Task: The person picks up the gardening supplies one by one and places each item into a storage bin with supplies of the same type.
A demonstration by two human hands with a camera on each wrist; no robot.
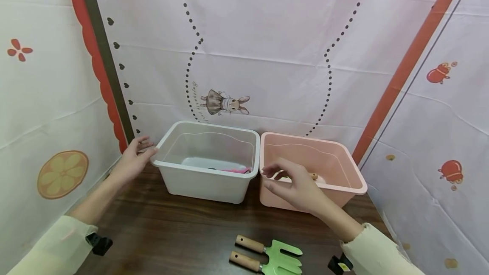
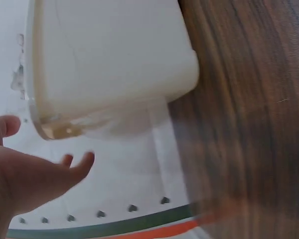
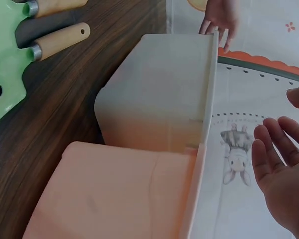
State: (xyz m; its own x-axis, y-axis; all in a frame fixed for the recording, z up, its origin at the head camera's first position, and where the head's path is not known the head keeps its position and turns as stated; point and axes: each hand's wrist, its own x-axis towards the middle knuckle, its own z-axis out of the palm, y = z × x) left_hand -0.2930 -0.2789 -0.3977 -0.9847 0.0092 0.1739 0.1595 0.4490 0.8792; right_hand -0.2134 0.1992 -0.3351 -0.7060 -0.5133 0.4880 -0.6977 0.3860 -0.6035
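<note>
Nearest the wearer, each forearm carries a cream sleeve [image 1: 53,243] and a black wrist device [image 1: 100,244], both behind their respective hands. On the dark wood-grain table [image 1: 164,228], two green-headed garden tools [image 1: 273,250] lie side by side, on the wearer's side of the right hand and slightly to its left. Their wooden handles point left; the green heads point right.

Right hand [image 1: 292,181]: fingers curved and relaxed, thumb set apart, nothing gripped. It is positioned over the near rim of the pink bin [image 1: 275,196], toward the bin's left end; the right wrist view shows a gap between fingers and bin. Inside the bin, beyond this hand, a wooden-ended item [image 1: 314,176] is partly visible; the hand hides the remainder.

Left hand [image 1: 135,156]: fingers loosely bent, thumb separated, nothing gripped. It is just beside the left end of the pale bin [image 1: 202,186], at rim height. This bin stands upright between the hands, its right end against the pink bin. A pink item [image 1: 238,170] lies inside.

Beyond both hands hangs a white printed cloth [image 1: 259,20], with a rabbit figure [image 1: 221,102] behind the pale bin.
</note>
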